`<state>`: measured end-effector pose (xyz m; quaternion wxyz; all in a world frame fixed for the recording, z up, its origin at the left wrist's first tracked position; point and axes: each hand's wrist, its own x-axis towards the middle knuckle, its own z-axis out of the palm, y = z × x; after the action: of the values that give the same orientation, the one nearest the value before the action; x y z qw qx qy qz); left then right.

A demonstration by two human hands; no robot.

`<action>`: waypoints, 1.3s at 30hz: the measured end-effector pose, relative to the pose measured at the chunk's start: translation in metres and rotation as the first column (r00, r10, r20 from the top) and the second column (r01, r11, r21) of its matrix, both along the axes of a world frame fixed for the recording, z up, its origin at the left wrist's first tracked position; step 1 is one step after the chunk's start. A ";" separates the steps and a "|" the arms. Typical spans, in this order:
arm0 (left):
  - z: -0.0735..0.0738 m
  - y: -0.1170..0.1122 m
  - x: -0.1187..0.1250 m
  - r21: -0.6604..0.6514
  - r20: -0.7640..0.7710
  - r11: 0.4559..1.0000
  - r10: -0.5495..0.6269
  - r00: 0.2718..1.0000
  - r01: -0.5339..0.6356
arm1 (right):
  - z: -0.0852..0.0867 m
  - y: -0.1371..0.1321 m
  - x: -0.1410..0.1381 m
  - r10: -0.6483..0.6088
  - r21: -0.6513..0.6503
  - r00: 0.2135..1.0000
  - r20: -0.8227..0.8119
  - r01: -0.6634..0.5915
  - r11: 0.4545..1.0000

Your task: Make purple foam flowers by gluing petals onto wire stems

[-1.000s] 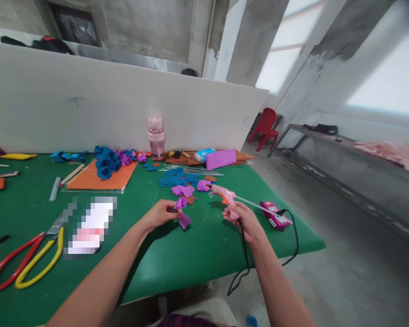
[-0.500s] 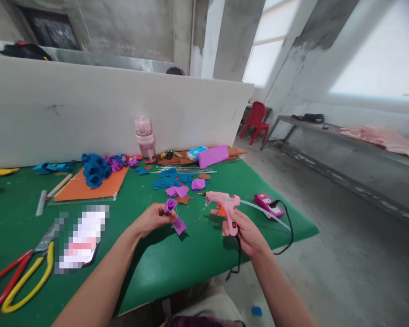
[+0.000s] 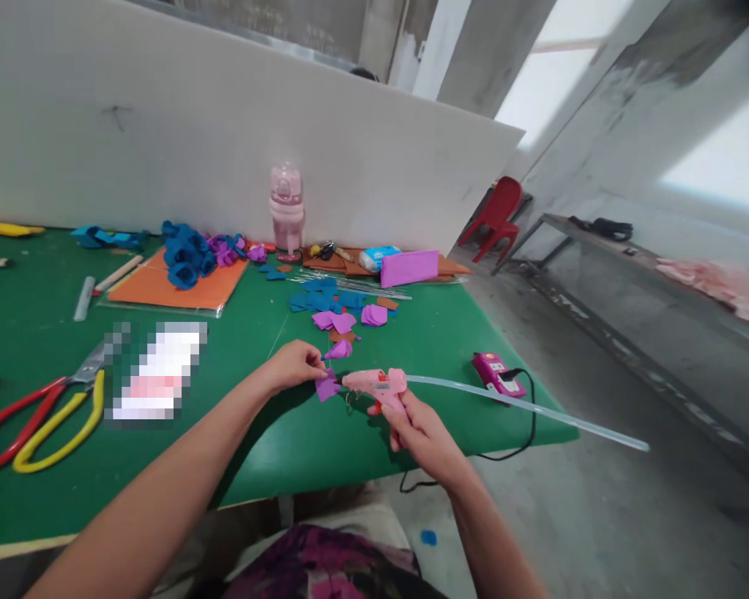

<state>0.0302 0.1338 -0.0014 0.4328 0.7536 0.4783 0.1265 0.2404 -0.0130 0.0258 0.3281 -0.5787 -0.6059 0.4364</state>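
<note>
My left hand [image 3: 295, 364] pinches a small purple paper flower [image 3: 339, 349] together with a loose purple petal piece [image 3: 328, 385] that hangs below it. My right hand [image 3: 418, 423] is wrapped round the handle of a pink glue gun [image 3: 374, 383], its nozzle pointing left at the petal piece. Whether the tip touches the petal I cannot tell. A long clear glue stick [image 3: 524, 401] sticks out of the gun's back. Just beyond my hands lie purple petals [image 3: 334, 322], blue petals [image 3: 319, 298] and brown pieces [image 3: 343, 336].
Scissors with red and yellow handles [image 3: 68, 408] and a blurred-out phone [image 3: 159, 370] lie at left. Blue paper flowers [image 3: 187, 254] rest on an orange packet [image 3: 175, 291]. A pink bottle [image 3: 287, 212] stands against the white board [image 3: 225, 141]. A magenta power box [image 3: 498, 376] sits near the right edge.
The glue gun has turned level and come left to the petal piece. My left hand has tilted the flower onto its side. The camera view has dipped and tilted.
</note>
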 end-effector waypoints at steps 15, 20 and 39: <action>0.005 -0.002 0.001 0.005 -0.032 1.000 -0.017 0.999 0.017 | 0.008 0.002 -0.007 0.057 0.099 0.948 0.313 -0.093 0.991; 0.006 -0.003 0.001 -0.008 -0.009 1.000 -0.016 1.000 0.016 | 0.008 0.002 -0.008 0.069 0.117 0.942 0.329 -0.113 0.987; 0.007 -0.004 0.001 0.003 0.005 1.000 -0.017 1.000 0.017 | 0.010 0.003 -0.011 0.055 0.098 0.955 0.292 -0.087 0.991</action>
<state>0.0315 0.1296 0.0057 0.4340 0.7579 0.4706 0.1257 0.2296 -0.0100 0.0356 0.2515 -0.5949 -0.6907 0.3251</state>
